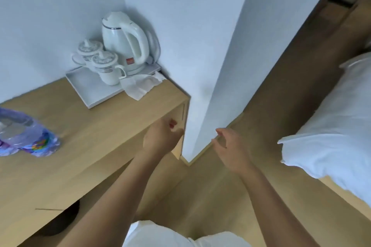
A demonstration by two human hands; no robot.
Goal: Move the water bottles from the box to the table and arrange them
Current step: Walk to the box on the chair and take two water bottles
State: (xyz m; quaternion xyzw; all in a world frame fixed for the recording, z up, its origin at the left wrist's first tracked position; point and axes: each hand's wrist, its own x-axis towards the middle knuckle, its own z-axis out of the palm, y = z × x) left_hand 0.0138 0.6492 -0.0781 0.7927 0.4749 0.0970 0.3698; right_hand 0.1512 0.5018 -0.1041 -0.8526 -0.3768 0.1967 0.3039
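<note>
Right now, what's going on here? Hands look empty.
Yes, both are empty. The left hand hangs over the right end of the table, fingers loosely curled; the right hand hangs over the floor beside it, fingers relaxed. Water bottles, blurred, lie at the table's left edge of view. A tray in the corner holds a kettle and two lidded cups, with a tissue at its edge. No box is in view.
</note>
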